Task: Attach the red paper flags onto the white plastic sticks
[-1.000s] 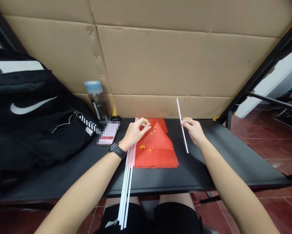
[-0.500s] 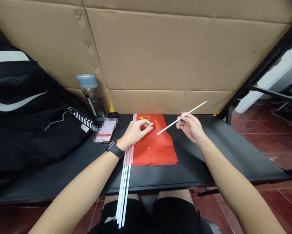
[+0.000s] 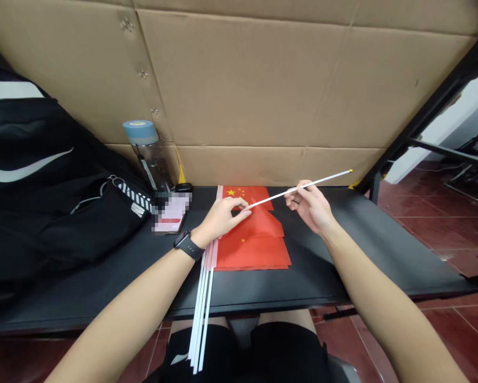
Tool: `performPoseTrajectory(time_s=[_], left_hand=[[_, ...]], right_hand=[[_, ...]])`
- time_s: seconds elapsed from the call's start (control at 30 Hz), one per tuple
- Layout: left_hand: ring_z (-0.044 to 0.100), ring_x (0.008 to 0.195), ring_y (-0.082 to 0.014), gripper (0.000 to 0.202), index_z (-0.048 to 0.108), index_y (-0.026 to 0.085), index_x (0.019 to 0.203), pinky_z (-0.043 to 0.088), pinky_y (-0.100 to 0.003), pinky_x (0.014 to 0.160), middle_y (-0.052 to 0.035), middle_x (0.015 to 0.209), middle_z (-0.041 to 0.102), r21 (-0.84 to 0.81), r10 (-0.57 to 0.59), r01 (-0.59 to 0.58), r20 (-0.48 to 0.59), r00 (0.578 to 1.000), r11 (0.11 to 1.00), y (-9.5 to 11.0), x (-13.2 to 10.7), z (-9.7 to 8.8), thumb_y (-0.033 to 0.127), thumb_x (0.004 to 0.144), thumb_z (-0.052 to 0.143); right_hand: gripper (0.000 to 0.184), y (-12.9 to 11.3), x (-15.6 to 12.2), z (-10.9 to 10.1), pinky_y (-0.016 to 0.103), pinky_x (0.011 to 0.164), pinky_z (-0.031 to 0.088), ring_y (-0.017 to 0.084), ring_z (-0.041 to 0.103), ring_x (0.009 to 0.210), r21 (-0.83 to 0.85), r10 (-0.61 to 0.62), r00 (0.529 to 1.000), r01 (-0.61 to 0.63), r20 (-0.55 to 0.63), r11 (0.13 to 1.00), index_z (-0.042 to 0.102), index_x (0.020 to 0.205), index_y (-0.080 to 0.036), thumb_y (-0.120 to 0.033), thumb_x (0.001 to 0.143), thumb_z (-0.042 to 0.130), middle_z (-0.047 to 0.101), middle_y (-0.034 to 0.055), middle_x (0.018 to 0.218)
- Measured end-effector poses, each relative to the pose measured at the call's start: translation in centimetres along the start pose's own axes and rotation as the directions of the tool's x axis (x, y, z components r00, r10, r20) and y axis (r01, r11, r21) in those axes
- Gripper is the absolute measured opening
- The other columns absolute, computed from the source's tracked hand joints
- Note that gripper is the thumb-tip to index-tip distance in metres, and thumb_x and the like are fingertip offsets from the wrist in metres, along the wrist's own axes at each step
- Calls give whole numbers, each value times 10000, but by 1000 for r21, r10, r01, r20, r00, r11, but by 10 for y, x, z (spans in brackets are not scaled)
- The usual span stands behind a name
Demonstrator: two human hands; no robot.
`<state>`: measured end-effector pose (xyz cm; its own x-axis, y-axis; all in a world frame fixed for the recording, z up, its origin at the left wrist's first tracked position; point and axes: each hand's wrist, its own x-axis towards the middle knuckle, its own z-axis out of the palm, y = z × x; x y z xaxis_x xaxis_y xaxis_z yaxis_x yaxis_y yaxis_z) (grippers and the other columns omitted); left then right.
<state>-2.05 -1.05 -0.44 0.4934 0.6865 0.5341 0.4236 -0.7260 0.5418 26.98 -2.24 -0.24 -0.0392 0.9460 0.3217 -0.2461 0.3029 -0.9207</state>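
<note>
White and yellow-tipped, a stick (image 3: 276,197) is slanting above the flag pile (image 3: 258,257), the right hand (image 3: 312,207) clamping it right of the pile; over the pile, the left hand (image 3: 223,217) is pinching a lifted red flag (image 3: 258,223) at the stick's lower end, and more sticks (image 3: 206,319) are jutting from the pile's left

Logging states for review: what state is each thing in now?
Left hand: pinching lifted flag
Right hand: closed on white stick
White stick: slanted, one end at left hand
Lifted flag: bent up
Other flags: overlapping, lying flat
Other sticks: overhanging table
Bottle: standing, capped
Phone: face up, screen lit
Watch: strapped on
Backpack: closure unclear
</note>
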Motion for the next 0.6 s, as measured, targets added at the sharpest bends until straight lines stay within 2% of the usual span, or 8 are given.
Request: performPoseTrajectory(time_s=[0.23,0.6], left_hand=[[740,901,-181,111,734,216,962,540,-316,876,-12,987,808,24,30,-30,-4,1000,999,2,0,-1,307,1000,682],[750,905,-187,146,753,220,967,548,-325,868,-13,989,818,22,53,-52,-22,998,998,4,0,0,318,1023,662]], right_hand=[[278,4,2,-4,281,623,442,166,654,721,6,-22,1000,22,-18,1000,577,950,-282,-428,882,803,757,0,855],[250,6,5,-5,268,600,414,136,582,657,-10,-56,992,56,-112,998,656,863,-240,-366,796,861,691,-8,757]])
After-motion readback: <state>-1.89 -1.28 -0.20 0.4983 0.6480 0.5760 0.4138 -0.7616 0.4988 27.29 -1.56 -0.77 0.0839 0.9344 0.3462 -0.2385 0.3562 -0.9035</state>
